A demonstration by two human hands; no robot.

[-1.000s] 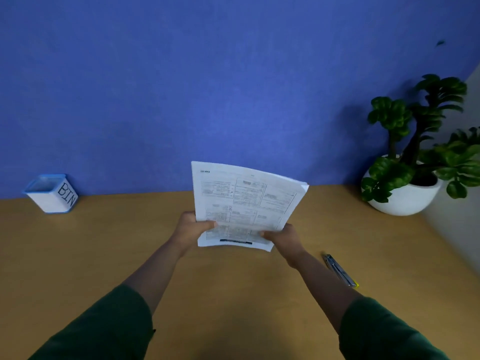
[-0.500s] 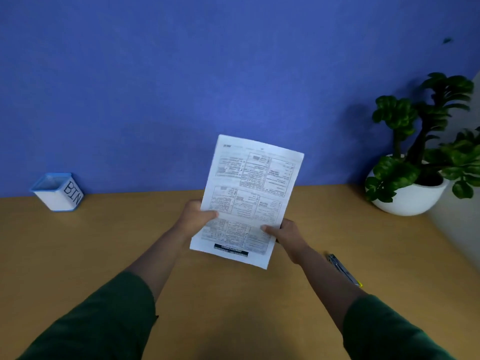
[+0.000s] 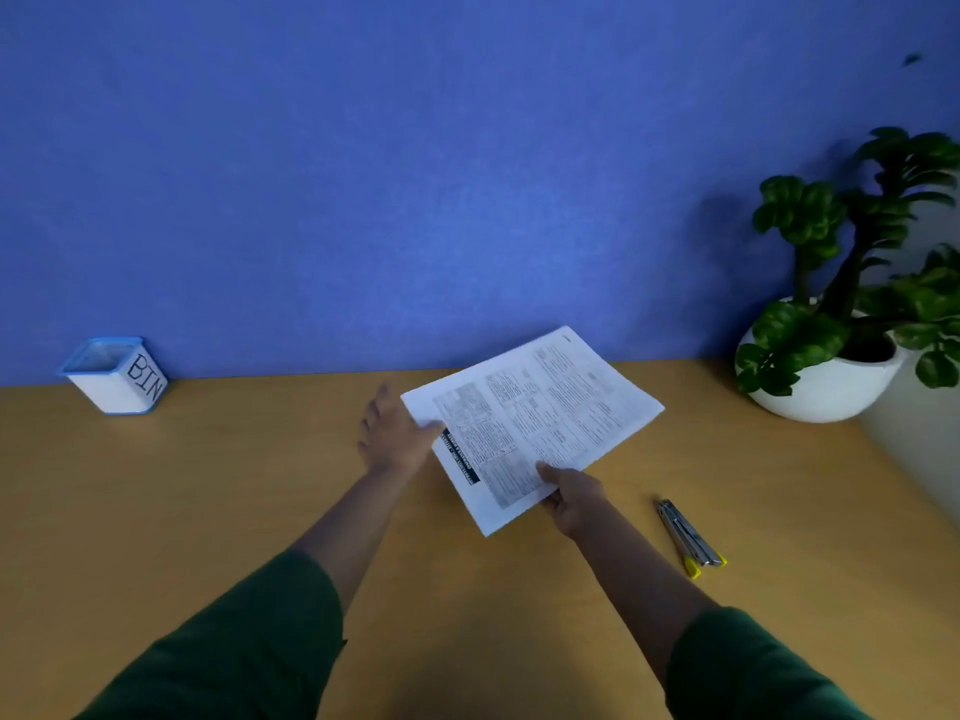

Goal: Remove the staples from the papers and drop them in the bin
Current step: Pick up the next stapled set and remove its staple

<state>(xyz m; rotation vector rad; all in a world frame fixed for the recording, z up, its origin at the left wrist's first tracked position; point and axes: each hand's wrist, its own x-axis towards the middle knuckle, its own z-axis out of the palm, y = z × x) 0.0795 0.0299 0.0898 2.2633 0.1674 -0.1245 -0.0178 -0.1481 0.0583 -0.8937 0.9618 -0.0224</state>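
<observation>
Far left, against the blue wall (image 3: 415, 174), stands the small white bin (image 3: 115, 376) with a blue rim and "BIN" written on its side. It sits at the back edge of the desk (image 3: 208, 511), well apart from the hands, probably so it stays out of the working space until a staple is ready to drop.

Next comes the left hand (image 3: 390, 439). Its fingers are spread and relaxed, holding nothing; the thumb side lies at or against the near-left corner of the papers (image 3: 530, 423), though motion blur makes it hard to say whether it truly touches. Half a second ago this hand gripped the left edge of the sheets; now it has let go.

The papers are in the middle, tilted low and turned so the long side runs up toward the right. Earlier they stood nearly upright facing the camera; now they lean close to flat above the desk, most likely on their way to being laid down so the stapled corner can be worked on. No staple can be made out at this distance.

The right hand (image 3: 571, 493) pinches the lower edge of the papers, thumb on top and fingers beneath, carrying the whole bundle alone.

Just right of that forearm a metal staple remover (image 3: 688, 537) with yellow tips lies on the desk, within easy reach and untouched. Farthest right, a potted plant (image 3: 841, 314) fills the corner.
</observation>
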